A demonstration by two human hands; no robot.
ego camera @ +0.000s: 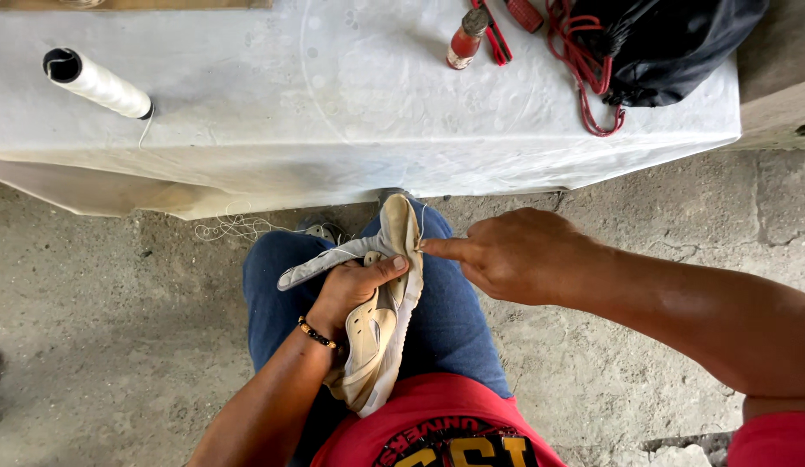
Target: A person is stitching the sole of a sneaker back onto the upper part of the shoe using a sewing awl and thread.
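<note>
In the head view, a beige shoe (381, 329) is being held over the lap, sole edge turned up, toe pointing toward twelve o'clock. It is being gripped by the left hand (355, 290), whose fingers are wrapped closed around the upper, the thumb lying across the top near the sole seam. The right hand (511, 255) is coming in from three o'clock; its fingers are pinched shut at the sole edge, probably on a needle or thread, though what is being pinched is too small to be told. A thin white thread (247, 227) is trailing from the shoe toward ten o'clock, up to a spool of white thread (98, 82) lying on the desk (333, 112).

The stitch is judged best done with the shoe being kept pressed firm against the knee, the seam being held tight by the left thumb just beside the entry spot, and the thread being pulled straight and evenly so that no slack loops are being left.

The shoe is looking worn: pale tan upper, grey tongue (320, 264) flapping loose toward nine o'clock, off-white sole soiled along the rim. At one o'clock on the desk a small red bottle (465, 39), red cord (584, 65) and a black bag (670, 39) are lying.
</note>
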